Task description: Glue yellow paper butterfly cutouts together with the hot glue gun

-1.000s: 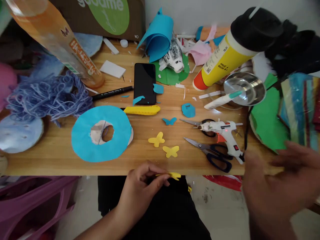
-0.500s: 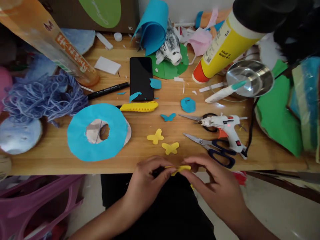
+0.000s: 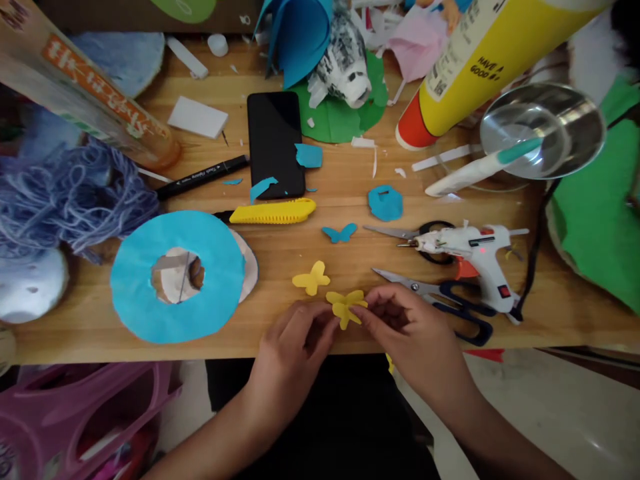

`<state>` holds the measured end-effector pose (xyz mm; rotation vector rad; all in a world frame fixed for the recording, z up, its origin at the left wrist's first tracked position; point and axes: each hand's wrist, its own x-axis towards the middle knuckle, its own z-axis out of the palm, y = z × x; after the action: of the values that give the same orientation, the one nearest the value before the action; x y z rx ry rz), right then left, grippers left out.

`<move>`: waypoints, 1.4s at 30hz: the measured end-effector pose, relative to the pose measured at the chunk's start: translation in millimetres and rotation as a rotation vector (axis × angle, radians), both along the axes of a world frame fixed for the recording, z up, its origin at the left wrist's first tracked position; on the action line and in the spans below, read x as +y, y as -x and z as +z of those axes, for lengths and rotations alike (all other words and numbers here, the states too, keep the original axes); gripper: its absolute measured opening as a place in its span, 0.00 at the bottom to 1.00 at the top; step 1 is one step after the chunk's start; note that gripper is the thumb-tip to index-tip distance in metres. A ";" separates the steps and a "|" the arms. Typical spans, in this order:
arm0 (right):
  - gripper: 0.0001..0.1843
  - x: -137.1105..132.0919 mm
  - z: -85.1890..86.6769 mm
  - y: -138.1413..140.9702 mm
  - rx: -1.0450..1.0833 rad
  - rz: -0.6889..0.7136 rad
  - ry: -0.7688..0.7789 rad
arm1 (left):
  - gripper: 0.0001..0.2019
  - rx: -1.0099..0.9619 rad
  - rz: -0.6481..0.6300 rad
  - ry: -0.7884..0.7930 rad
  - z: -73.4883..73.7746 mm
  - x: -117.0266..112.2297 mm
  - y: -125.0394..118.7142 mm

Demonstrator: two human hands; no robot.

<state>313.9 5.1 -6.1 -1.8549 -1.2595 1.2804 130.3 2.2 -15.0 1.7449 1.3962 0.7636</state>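
A yellow paper butterfly (image 3: 344, 313) is pinched at its right side by the thumb and fingers of my right hand (image 3: 417, 327). The curled fingertips of my left hand (image 3: 297, 337) meet its left edge. Just behind it lies another yellow butterfly cutout (image 3: 353, 296), partly covered by the held one. A third yellow butterfly (image 3: 311, 279) rests flat to the left, and a small blue paper butterfly (image 3: 339, 233) sits farther back. Scissors (image 3: 440, 290) with dark blue handles lie beside my right hand.
A white glue gun (image 3: 475, 253) lies over a second pair of scissors at right. Farther back are a yellow cutter (image 3: 273, 211), a phone (image 3: 275, 133), a steel cup (image 3: 565, 140) and a yellow tube (image 3: 465, 80). A blue paper ring (image 3: 135, 280) is at left.
Both hands have moved up from the table's front edge with the held butterfly, which now overlaps the nearest yellow cutout. The camera view has shifted closer to the table.
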 end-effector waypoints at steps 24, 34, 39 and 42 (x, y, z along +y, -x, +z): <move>0.07 0.2 -1.0 10.5 -0.261 0.030 -0.090 | 0.06 0.099 0.009 -0.081 -7.6 2.6 -3.4; 0.08 -1.1 -4.8 8.7 -0.262 0.037 -0.115 | 0.05 0.113 -0.028 -0.117 -7.5 2.2 -3.7; 0.07 -1.3 -6.0 7.9 -0.257 0.044 -0.128 | 0.05 0.118 -0.030 -0.127 -8.9 2.6 -5.2; 0.07 -1.6 -7.0 6.7 -0.247 0.047 -0.142 | 0.05 0.122 -0.028 -0.138 -9.4 3.3 -5.9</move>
<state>307.2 3.5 -13.1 -1.9339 -1.4884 0.9784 136.2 5.5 -24.4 1.9426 1.4248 0.7642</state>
